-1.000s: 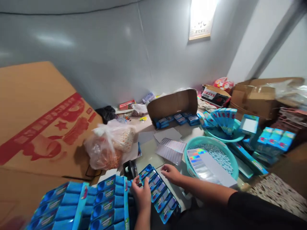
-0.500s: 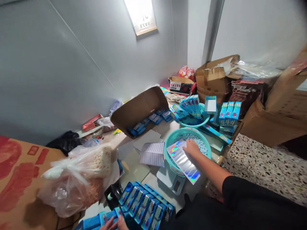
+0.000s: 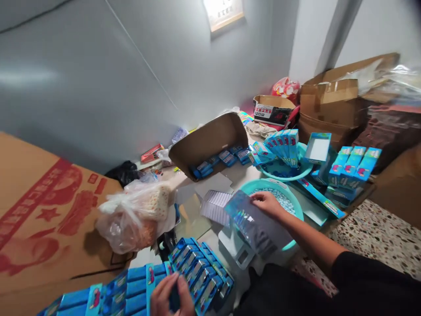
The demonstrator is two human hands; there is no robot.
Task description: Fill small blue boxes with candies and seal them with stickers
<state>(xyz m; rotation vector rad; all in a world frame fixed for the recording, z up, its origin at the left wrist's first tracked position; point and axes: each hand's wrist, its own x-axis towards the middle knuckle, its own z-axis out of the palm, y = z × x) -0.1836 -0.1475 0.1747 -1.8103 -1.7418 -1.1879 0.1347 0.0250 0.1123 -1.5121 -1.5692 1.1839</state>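
My right hand (image 3: 267, 204) pinches the upper edge of a shiny sticker sheet (image 3: 253, 224), which hangs tilted over the near side of a turquoise basin (image 3: 297, 210) of small pale blue pieces (image 3: 279, 196). At the bottom, my left hand (image 3: 173, 296) has its thumb and fingers drawn together beside blue packs; whatever they hold, if anything, is too small to make out. Blue packs with silvery strips (image 3: 197, 272) stand in rows right of that hand, and more blue packs (image 3: 136, 287) lie to its left. A striped sheet (image 3: 215, 206) rests left of the basin.
Behind is a second turquoise basin (image 3: 304, 173) with blue boxes fanned over it. An open brown carton (image 3: 207, 140) holds blue packs. Plastic bags (image 3: 131, 215) and a large carton (image 3: 49, 219) are at left, a white scale (image 3: 235, 248) under the near basin.
The view has swung left. The sheet in my right hand has tilted and looks darker. My left hand has risen into fuller view, its fingertips drawn together above the packs.
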